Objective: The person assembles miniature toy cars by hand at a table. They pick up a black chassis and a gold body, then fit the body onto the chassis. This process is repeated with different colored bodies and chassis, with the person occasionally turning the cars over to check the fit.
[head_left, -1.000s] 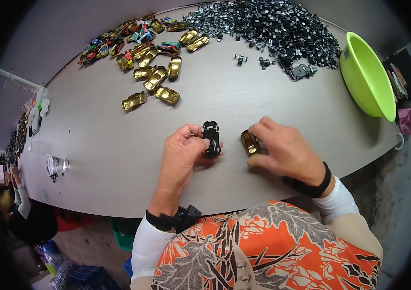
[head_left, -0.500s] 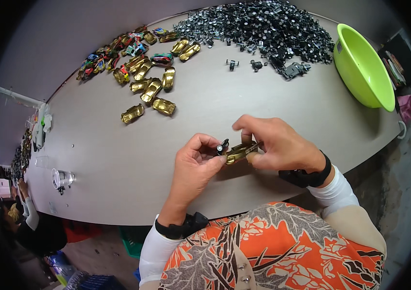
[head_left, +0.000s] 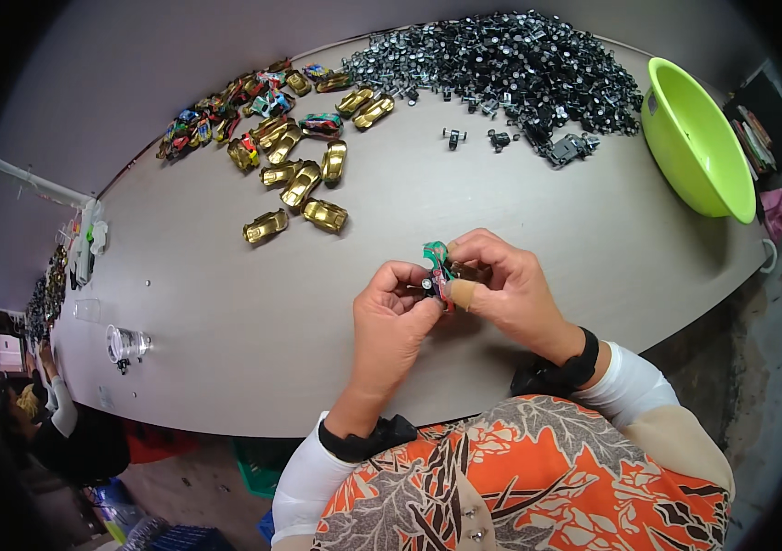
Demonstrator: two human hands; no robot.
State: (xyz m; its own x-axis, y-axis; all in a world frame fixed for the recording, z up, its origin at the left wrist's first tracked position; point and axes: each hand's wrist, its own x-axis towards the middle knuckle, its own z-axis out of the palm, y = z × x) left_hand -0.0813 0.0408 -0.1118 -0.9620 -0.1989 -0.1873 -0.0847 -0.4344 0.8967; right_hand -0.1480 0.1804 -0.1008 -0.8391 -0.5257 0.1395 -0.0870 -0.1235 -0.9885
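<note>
Two hands meet over the near middle of the bench (head_left: pixel 226 367), and the small toy car (head_left: pixel 437 271) sits pinched between them. The left hand (head_left: pixel 391 321) grips it from the left and below with curled fingers (head_left: pixel 400 275), the right hand (head_left: pixel 506 285) from the right with thumb and fingers closed tight on it. The car stands on edge, its long axis running roughly away from the person, green and red parts showing between the fingertips. Neither hand is nearer; both touch it. Farther out, loose gold car bodies (head_left: pixel 304 184) lie to the upper left, a heap of dark chassis parts (head_left: pixel 520 73) at the far edge, and a green bowl (head_left: pixel 694 138) to the right.
</note>
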